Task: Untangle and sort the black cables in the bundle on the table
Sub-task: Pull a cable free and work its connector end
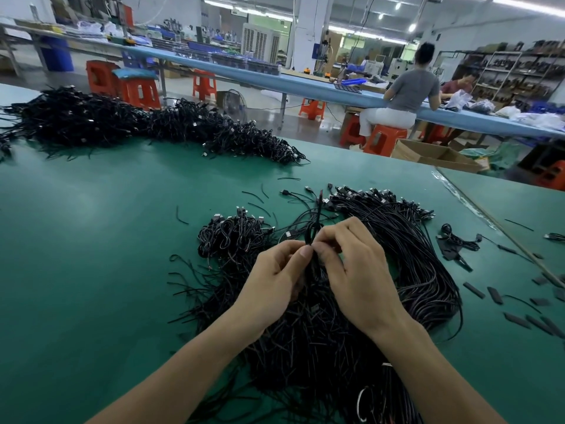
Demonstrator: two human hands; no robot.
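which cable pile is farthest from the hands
The long pile at the table's far left edge; the coiled pile and straight bundle lie close by.

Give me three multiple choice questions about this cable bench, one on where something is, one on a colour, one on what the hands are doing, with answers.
1. Where does the farther heap of black cables lie?
A) at the far left of the table
B) on the floor
C) in a carton

2. What colour is the table top?
A) white
B) green
C) yellow

3. What are the left hand and right hand doing?
A) lying flat
B) lifting a stool
C) pinching one cable strand

Answers: 1 A, it stretches along the table's far left; 2 B, the bare surface is green; 3 C, both hands' fingertips meet on the strand.
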